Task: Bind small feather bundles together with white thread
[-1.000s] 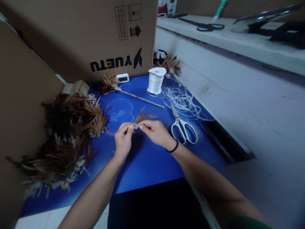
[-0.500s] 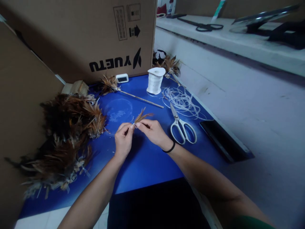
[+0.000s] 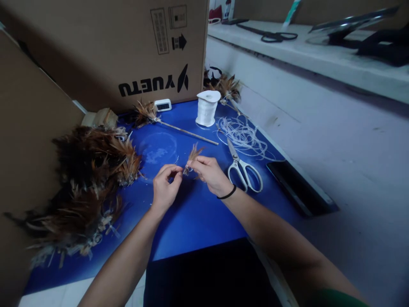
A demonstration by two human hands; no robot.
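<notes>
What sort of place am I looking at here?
Likely a small handicraft workspace: heaped brown feathers on a blue table, white-handled scissors next to tangled pale strands, and a right hand pinching a feather tuft.

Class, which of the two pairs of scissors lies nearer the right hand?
The white-handled scissors, on the blue tabletop close beside the right hand; the black-handled scissors lie farther away, up on the white ledge.

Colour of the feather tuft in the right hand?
Feather tuft: brown, best seen in the head view.
</notes>
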